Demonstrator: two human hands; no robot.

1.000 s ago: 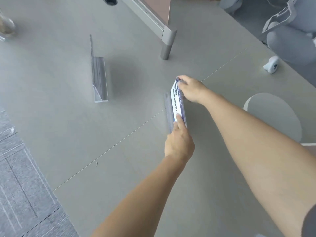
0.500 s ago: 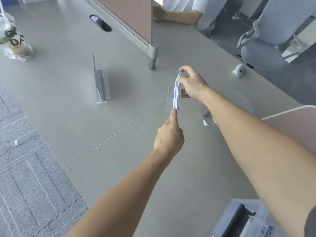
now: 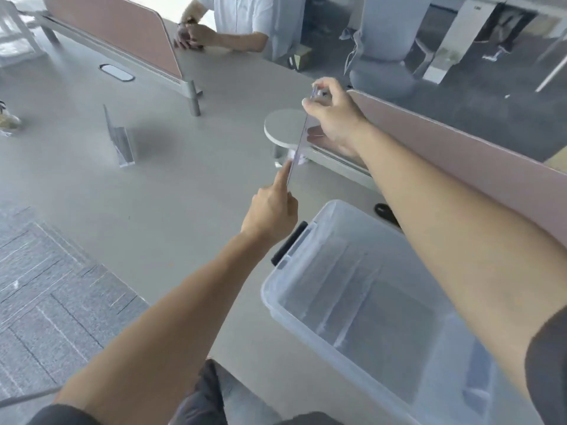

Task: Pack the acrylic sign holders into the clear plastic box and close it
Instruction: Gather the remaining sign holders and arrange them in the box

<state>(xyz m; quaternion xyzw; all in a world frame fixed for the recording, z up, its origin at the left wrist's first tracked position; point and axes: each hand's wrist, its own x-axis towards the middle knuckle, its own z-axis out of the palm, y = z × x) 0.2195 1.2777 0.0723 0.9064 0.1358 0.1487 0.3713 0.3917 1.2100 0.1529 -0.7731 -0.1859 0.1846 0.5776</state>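
I hold one acrylic sign holder point(image 3: 299, 145) edge-on in the air above the grey table point(image 3: 171, 204). My right hand point(image 3: 333, 118) pinches its far top end. My left hand point(image 3: 271, 210) grips its near end, index finger laid along the edge. A second acrylic sign holder point(image 3: 119, 139) stands upright on the table at the left. The clear plastic box point(image 3: 362, 302) sits open at the lower right, below my right forearm, with a black latch point(image 3: 290, 242) on its near end. I cannot tell what lies inside it.
A pink desk divider point(image 3: 460, 161) runs along the right behind the box, another point(image 3: 122, 38) at the back left. A round grey disc point(image 3: 283, 127) sits beyond the held holder. A person in a white shirt point(image 3: 242, 23) sits at the far side. Grey carpet point(image 3: 46, 286) lies left.
Both hands have lifted the sign holder off the table and carried it up and to the right. The view has swung so that the open box is now in sight.
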